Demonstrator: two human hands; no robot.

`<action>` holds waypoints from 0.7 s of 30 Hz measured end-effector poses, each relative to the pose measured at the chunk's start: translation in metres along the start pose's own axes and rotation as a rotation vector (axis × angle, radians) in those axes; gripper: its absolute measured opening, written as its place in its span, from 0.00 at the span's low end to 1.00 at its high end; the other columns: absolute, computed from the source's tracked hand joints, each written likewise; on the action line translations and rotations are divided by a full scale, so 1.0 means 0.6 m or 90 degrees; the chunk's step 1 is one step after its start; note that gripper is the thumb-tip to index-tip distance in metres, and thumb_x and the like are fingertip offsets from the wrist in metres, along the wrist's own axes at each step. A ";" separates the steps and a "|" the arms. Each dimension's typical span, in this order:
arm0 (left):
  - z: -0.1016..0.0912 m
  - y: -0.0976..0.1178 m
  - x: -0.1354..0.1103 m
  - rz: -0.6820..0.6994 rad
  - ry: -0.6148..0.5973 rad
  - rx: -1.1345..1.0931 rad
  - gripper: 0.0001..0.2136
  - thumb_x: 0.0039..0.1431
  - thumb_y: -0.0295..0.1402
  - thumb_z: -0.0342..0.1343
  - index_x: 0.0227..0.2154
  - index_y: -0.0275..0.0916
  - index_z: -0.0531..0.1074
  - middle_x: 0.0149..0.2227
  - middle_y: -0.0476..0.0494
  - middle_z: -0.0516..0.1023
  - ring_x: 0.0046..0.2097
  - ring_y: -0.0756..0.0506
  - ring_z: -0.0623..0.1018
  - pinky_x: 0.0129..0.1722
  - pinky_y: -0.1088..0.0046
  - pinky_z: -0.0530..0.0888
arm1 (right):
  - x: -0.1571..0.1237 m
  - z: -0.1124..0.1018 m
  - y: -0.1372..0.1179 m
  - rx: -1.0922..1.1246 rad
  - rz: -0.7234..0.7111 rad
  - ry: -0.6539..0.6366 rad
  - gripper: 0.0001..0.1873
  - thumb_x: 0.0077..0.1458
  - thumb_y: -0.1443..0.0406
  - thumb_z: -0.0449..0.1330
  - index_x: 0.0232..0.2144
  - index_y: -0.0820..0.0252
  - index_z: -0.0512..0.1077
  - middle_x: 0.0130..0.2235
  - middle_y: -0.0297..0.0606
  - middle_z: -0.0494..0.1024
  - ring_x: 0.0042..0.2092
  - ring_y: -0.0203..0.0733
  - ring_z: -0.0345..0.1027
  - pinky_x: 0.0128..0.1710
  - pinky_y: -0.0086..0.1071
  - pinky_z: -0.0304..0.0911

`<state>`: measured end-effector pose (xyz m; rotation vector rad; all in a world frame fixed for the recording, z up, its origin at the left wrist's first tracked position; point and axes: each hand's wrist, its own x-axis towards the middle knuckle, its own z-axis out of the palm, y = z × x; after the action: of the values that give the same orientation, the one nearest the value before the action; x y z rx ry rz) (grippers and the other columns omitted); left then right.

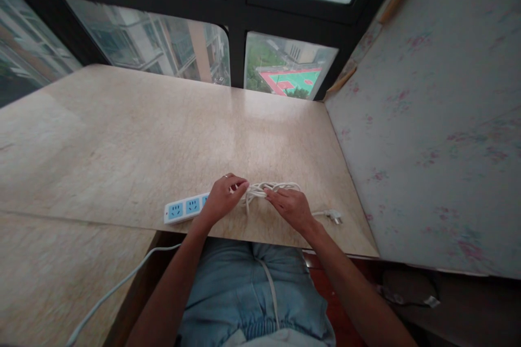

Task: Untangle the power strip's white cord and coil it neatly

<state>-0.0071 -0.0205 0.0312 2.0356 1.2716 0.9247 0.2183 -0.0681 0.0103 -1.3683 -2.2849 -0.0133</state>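
Note:
A white power strip (180, 211) with blue socket faces lies near the counter's front edge, its right end hidden behind my left hand (223, 198). Beside it, the strip's white power cord (260, 191) is gathered into a looped bundle on the counter. The thumb and fingers of my left hand pinch at the bundle's left end. From the other side, my right hand (291, 209) grips the loops, thumb on top and fingers curled. The cord's end runs out past my right wrist to a white plug (335, 217) resting on the counter.
The beige marble-patterned counter (183, 130) runs back to dark-framed windows (238, 38). A flower-patterned wall (439, 135) bounds the right side. Another white cable (118, 284) passes over the lower-left counter section. Below on the right lies a dark cable (407, 303).

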 end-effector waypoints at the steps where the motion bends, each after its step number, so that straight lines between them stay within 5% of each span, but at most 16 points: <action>1: -0.001 0.002 0.007 0.009 -0.015 -0.002 0.10 0.59 0.37 0.54 0.32 0.41 0.80 0.29 0.44 0.78 0.31 0.47 0.75 0.32 0.70 0.71 | 0.000 0.000 0.000 0.000 -0.007 0.001 0.13 0.64 0.61 0.54 0.47 0.54 0.76 0.31 0.36 0.79 0.33 0.35 0.72 0.33 0.28 0.60; 8: 0.009 0.012 0.043 0.042 -0.175 0.004 0.11 0.57 0.39 0.56 0.26 0.43 0.81 0.27 0.44 0.78 0.29 0.46 0.75 0.29 0.72 0.69 | -0.004 -0.003 -0.004 -0.044 -0.039 0.022 0.14 0.66 0.62 0.53 0.47 0.56 0.76 0.30 0.37 0.80 0.31 0.36 0.72 0.31 0.29 0.59; 11: 0.013 0.007 0.033 0.014 -0.104 -0.004 0.11 0.57 0.39 0.56 0.25 0.42 0.80 0.27 0.44 0.77 0.29 0.47 0.75 0.29 0.71 0.69 | -0.011 0.001 -0.006 -0.040 -0.015 0.032 0.14 0.65 0.63 0.52 0.47 0.56 0.76 0.30 0.37 0.80 0.30 0.36 0.72 0.30 0.29 0.60; 17: 0.016 -0.001 -0.010 -0.086 0.189 0.037 0.12 0.59 0.40 0.55 0.26 0.41 0.78 0.27 0.45 0.76 0.31 0.46 0.74 0.33 0.69 0.70 | -0.026 0.016 -0.006 -0.012 0.019 0.038 0.14 0.65 0.62 0.53 0.45 0.54 0.78 0.28 0.37 0.79 0.28 0.35 0.70 0.28 0.27 0.60; 21: 0.013 -0.004 -0.017 -0.076 0.217 0.064 0.11 0.58 0.39 0.55 0.26 0.42 0.77 0.30 0.44 0.78 0.37 0.42 0.74 0.41 0.63 0.71 | -0.029 0.020 -0.006 -0.003 0.021 0.047 0.14 0.65 0.61 0.53 0.44 0.55 0.78 0.27 0.37 0.79 0.28 0.35 0.70 0.27 0.27 0.60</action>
<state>-0.0055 -0.0298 0.0219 1.9046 1.6300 1.2087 0.2174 -0.0812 -0.0065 -1.3851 -2.2023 -0.0571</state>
